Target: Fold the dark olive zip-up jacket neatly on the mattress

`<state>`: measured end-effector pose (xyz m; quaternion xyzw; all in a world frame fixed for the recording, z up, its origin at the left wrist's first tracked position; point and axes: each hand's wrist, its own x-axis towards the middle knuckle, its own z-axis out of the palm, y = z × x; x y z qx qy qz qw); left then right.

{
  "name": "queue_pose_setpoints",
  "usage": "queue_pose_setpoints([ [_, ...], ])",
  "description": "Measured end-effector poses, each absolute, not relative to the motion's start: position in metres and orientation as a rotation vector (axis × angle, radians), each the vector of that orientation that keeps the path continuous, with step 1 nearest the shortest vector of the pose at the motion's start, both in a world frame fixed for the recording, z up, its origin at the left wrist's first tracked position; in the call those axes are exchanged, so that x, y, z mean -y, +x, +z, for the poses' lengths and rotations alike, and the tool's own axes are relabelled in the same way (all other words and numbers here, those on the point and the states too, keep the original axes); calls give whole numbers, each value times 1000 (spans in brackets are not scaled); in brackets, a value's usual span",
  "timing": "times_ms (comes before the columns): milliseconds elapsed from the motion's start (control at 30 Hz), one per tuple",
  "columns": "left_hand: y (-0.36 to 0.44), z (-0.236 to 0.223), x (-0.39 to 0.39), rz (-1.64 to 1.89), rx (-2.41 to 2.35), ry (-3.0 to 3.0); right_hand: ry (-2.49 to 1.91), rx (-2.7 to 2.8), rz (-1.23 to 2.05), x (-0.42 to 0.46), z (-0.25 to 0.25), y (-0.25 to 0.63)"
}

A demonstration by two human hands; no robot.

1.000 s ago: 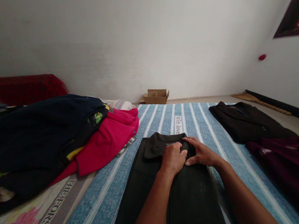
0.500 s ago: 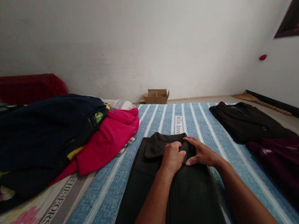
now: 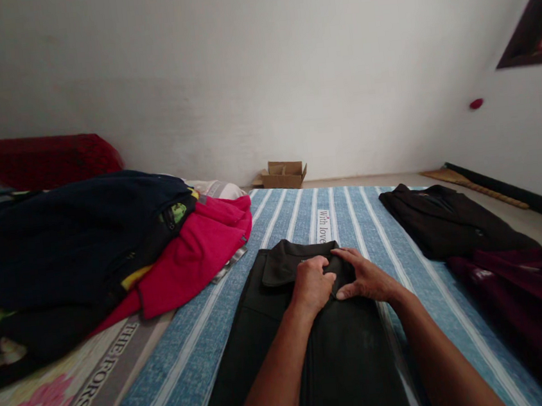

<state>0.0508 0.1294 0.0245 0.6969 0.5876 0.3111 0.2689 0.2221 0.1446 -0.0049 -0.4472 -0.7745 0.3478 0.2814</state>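
A dark jacket lies folded in front of me, its collar toward the far end and a front seam or zipper line running down the middle. At the collar, my left hand has its fingers curled and closed on the fabric near the neck opening. Just to its right, my right hand holds the collar's right side, thumb on the near edge and fingers over the far edge. The fingertips of both hands nearly meet, and the cloth between them is partly hidden.
Heaped clothes, navy and pink, lie at the left. Folded at the right are a dark brown garment and a maroon one. Beneath everything is a blue striped bedsheet. A cardboard box stands by the wall.
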Motion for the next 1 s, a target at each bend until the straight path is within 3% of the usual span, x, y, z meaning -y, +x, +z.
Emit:
queue_pose_setpoints([
  [1000, 53, 20, -129, 803, -1627, 1970, -1221, 2118, 868, -143, -2, 222],
])
